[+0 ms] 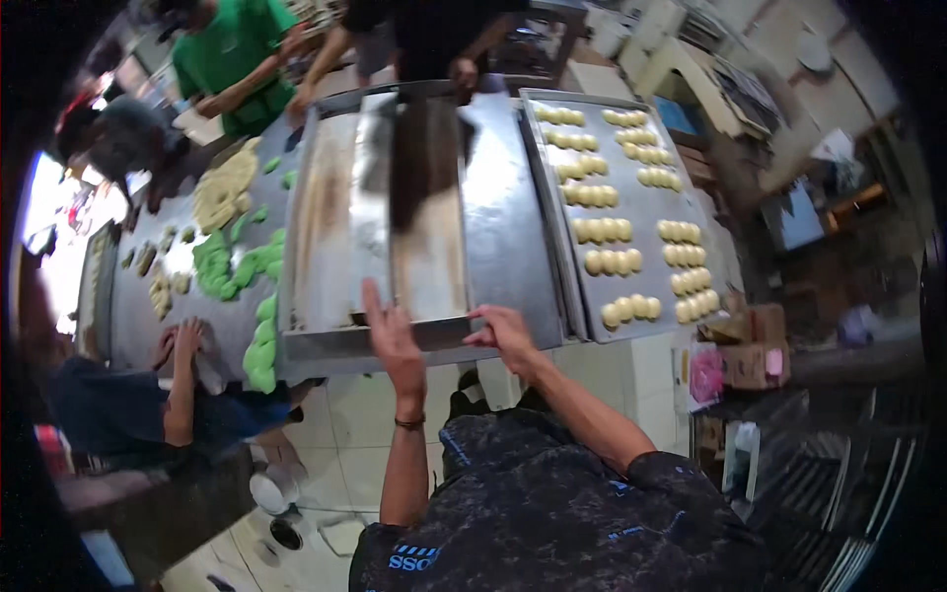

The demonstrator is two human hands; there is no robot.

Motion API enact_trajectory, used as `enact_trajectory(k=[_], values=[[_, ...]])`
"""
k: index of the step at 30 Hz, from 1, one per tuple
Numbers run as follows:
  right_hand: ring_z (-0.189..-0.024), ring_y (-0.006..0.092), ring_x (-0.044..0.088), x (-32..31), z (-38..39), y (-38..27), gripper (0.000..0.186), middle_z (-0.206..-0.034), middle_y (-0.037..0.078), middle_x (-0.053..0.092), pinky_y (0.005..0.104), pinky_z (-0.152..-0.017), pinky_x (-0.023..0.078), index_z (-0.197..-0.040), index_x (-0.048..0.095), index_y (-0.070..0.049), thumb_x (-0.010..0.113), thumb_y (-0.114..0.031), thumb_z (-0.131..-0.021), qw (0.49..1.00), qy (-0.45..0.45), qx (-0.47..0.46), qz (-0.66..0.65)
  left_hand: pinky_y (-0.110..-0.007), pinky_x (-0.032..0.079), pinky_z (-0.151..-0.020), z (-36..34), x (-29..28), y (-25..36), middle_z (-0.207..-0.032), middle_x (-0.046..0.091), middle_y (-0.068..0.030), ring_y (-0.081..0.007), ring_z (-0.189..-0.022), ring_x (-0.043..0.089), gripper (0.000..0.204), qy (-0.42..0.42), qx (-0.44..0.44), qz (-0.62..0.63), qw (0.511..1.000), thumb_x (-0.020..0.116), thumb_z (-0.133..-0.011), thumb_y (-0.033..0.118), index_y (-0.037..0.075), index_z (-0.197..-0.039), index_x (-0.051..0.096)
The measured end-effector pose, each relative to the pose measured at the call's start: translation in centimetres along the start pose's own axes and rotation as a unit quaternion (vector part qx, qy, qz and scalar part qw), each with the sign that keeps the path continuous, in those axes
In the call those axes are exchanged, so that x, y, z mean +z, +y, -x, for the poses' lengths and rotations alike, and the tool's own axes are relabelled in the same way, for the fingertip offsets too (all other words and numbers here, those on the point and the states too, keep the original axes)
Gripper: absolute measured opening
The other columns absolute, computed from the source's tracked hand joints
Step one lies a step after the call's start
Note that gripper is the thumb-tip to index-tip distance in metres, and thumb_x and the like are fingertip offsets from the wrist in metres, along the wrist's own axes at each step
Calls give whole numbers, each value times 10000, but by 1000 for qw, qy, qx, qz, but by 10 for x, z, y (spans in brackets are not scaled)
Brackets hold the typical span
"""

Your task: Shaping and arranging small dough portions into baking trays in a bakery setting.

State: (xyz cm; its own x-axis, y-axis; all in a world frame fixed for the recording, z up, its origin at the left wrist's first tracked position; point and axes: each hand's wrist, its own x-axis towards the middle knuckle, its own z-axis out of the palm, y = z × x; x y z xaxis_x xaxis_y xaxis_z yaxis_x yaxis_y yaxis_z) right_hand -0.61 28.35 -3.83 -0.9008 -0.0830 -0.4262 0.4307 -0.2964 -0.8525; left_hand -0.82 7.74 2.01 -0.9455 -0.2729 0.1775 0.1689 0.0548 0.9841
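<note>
In front of me a large shallow metal baking tray (pixel 326 197) lies on the steel worktable (pixel 513 237). Its base looks worn and brownish, with a pale strip along it; a dark blurred shape covers part of its far end. Over the tray's near rim is my left hand (pixel 397 345), with one finger stretched forward and the fingers apart. My right hand (pixel 508 333) is at the near right corner, its thumb and fingers around the tray's edge. Neither hand holds dough.
Right of the tray, another baking tray (pixel 646 207) carries rows of joined pale dough balls (pixel 602 230). Green dough (pixel 222 266) and yellow dough (pixel 225 187) lie on the left. A co-worker's hands (pixel 182 340) rest nearby; other people stand across the table. Boxes (pixel 758 345) are at the right.
</note>
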Motion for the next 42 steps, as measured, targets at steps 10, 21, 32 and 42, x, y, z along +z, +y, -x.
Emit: enact_trajectory(k=[10, 21, 32, 42], values=[[-1394, 233, 500, -45, 63, -164, 512, -1516, 118, 553, 408, -1183, 358, -1527, 486, -14, 410, -210, -1060, 864, 70, -463, 186, -439, 168, -1252, 48, 180, 55, -1721, 209, -157, -325, -1575, 209, 547, -302, -142, 238, 912, 336, -1085, 232, 51, -1601, 356], [-912, 166, 606, -294, 98, -134, 504, -1069, 58, 662, 255, -672, 506, -1301, 662, -82, 653, 54, -816, 875, 287, -142, 363, -372, 434, -1118, 27, 283, 76, -1598, 427, -189, -328, -1416, 477, 463, -442, 37, -39, 896, 571, -940, 99, 29, -1397, 540], [-903, 308, 601, -303, 83, -122, 560, -1102, 98, 645, 385, -856, 504, -1295, 656, -76, 706, 23, -746, 764, 69, -231, 598, -464, 454, -718, 103, 331, -7, -1009, 543, -144, -351, -819, 545, 360, -412, 44, -364, 834, 665, -844, 55, 46, -1189, 561], [-961, 219, 573, -139, 101, -247, 567, -1228, 129, 537, 355, -831, 526, -1290, 514, -52, 622, 129, -764, 899, 140, -379, 172, -370, 526, -871, -60, 244, 154, -1096, 661, -84, -252, -996, 593, 488, -349, 233, 31, 907, 725, -708, -82, 51, -1166, 620]])
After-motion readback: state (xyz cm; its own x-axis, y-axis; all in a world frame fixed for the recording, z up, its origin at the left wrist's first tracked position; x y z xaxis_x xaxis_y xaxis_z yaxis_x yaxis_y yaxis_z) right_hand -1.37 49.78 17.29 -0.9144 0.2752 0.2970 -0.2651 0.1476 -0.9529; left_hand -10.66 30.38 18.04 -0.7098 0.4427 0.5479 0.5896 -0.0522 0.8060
